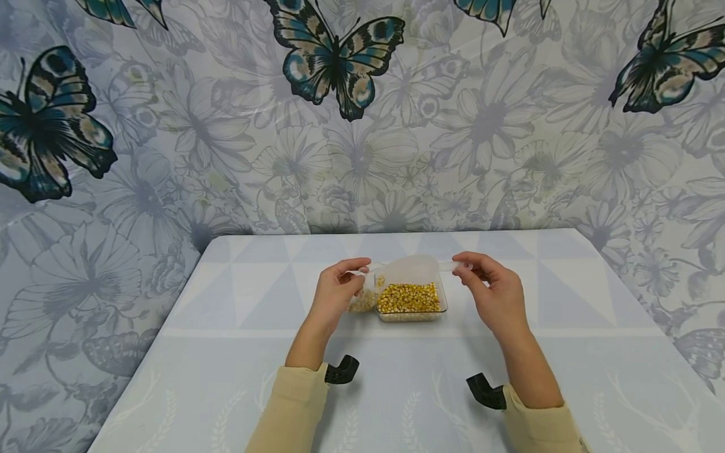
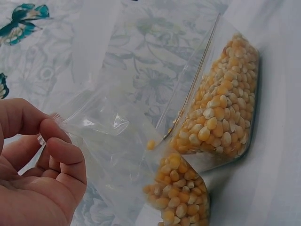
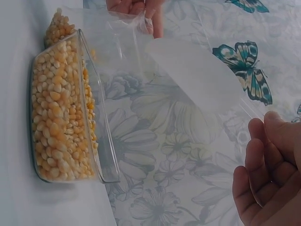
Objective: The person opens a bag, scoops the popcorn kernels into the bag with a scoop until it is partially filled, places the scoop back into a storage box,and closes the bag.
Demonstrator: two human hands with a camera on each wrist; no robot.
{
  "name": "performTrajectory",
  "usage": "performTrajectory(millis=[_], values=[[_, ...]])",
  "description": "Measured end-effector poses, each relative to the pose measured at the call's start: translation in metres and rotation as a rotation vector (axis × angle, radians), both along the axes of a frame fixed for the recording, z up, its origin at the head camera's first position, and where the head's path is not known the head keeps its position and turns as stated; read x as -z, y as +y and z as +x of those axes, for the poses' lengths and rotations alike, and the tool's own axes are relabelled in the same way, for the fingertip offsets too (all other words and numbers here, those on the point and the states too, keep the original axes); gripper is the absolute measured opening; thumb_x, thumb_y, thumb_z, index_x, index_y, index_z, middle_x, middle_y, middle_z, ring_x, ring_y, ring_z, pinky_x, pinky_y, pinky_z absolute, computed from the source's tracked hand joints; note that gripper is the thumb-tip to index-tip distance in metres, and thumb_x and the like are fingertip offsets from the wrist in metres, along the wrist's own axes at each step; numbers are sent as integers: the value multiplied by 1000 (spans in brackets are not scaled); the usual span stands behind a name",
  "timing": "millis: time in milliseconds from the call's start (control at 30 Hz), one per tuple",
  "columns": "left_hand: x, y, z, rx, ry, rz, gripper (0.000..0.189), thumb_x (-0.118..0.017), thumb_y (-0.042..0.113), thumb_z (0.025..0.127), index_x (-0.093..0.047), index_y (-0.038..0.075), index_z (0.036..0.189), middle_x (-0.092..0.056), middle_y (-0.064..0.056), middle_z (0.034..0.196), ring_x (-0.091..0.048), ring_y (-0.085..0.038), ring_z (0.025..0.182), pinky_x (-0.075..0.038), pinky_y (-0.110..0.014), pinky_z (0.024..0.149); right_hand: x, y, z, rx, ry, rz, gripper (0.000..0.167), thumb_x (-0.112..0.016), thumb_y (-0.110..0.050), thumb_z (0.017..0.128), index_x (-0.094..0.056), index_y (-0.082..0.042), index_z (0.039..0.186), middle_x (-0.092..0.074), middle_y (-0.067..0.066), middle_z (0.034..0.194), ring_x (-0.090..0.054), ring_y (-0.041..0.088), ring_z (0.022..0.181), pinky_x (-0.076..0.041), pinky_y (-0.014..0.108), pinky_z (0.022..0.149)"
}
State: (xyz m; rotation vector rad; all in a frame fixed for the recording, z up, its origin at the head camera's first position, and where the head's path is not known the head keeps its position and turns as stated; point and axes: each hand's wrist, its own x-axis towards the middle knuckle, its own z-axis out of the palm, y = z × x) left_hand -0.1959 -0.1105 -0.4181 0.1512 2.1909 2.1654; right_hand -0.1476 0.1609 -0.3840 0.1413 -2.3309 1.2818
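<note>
My left hand [image 1: 334, 286] pinches the gathered top edge of a clear plastic bag [image 2: 113, 141]. Corn kernels [image 2: 181, 193] fill the bottom of the bag, which stands against the left side of a rectangular glass container [image 1: 410, 317]. That container is heaped nearly to its rim with yellow corn kernels [image 1: 409, 297]. Between thumb and fingers, my right hand [image 1: 498, 296] holds the thin clear handle of a translucent white scoop [image 3: 202, 77]. The scoop's broad end hangs above the container's far side, near the bag's mouth, and no kernels show on it.
The container and bag stand on a pale table [image 1: 430, 402] with a triangle pattern, toward its far edge. Behind that edge hangs a floral cloth [image 1: 362, 170] with butterflies. Black wrist mounts [image 1: 487, 391] stick out from both sleeves.
</note>
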Motion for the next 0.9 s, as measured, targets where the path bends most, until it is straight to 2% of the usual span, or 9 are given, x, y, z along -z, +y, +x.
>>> performTrajectory(millis=[133,400,500,700,900], values=[[0,-1,0,-9,3,-2,40,-55,-3,88,-70,9,123,-65,-20,118,-46,-13,66,-36,-25,58,-2,6,0,24,-7,-18,19,-68,-13,94,-73,-11,112,-69,-8,86,-58,-1,75,-49,12,67],[-1,-2,-1,-12,-5,-9,41,-54,-4,89,-68,6,126,-64,-19,118,-45,-14,66,-36,-28,60,-6,21,1,31,-39,-40,21,-68,-13,94,-73,-13,115,-66,-18,85,-59,0,77,-50,12,65],[-1,-2,-1,-16,-7,-17,42,-54,-4,88,-69,7,126,-66,-15,116,-44,-14,66,-36,-26,59,-6,26,1,18,-56,0,20,-66,-17,96,-73,-13,114,-65,-17,85,-60,-2,78,-50,13,66],[-1,-2,-1,-23,-9,-9,41,-55,-4,88,-70,9,124,-66,-13,114,-44,-14,66,-35,-27,59,-5,33,0,-21,-138,118,21,-63,-25,98,-72,-15,114,-71,3,92,-60,-5,78,-49,18,64],[-2,-2,-1,-19,-16,3,41,-54,-4,88,-71,9,123,-65,-17,116,-44,-14,66,-36,-28,60,-3,33,-2,-52,-175,213,18,-63,-19,98,-71,-14,114,-69,5,90,-62,6,76,-48,21,61]])
